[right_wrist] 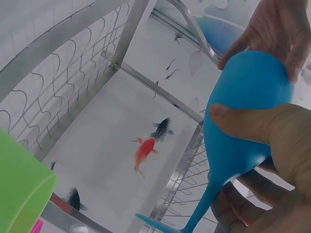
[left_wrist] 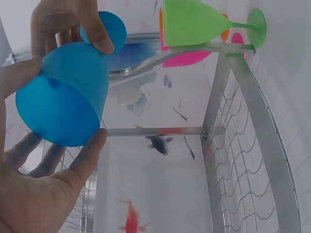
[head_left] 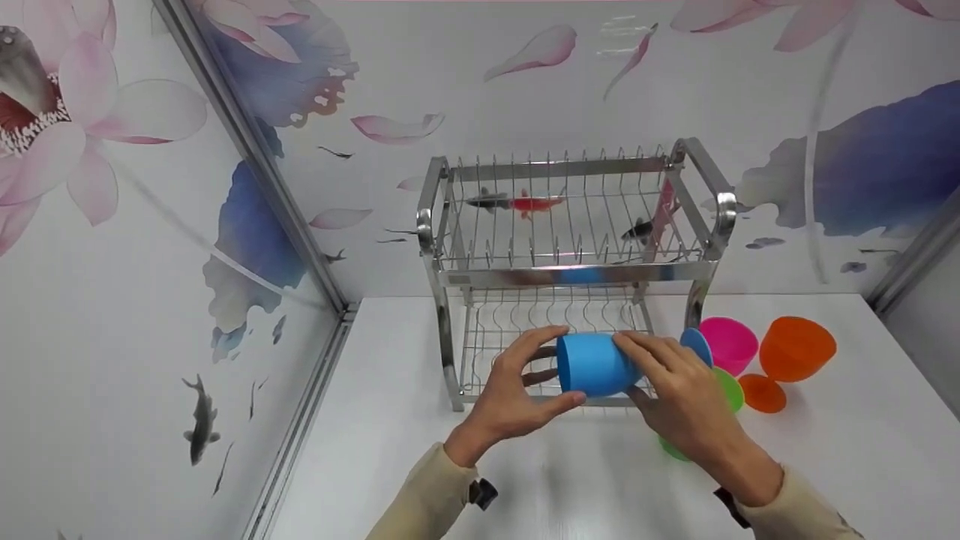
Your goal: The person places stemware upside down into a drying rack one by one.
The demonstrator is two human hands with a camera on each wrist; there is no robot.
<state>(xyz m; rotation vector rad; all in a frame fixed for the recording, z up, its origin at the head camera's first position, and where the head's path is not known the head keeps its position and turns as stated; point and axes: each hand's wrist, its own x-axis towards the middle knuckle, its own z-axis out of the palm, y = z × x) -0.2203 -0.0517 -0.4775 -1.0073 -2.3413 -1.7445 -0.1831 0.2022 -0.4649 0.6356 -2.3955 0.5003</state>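
In the head view, the left hand [head_left: 514, 394] grips the rim of a blue goblet [head_left: 596, 365] and the right hand [head_left: 686, 397] its bowl, sideways before the metal rack [head_left: 525, 277]. Left wrist view: left fingertips ring the mouth. Right wrist view: the right thumb crosses the bowl, fingers beside the stem.

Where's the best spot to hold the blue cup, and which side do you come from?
Probably round the blue cup's bowl, next to its thin stem, coming from the right. The cup is tipped sideways, its open rim toward the left hand and its stem end toward the right hand, so a grip there fits the rounded part and avoids the rim.
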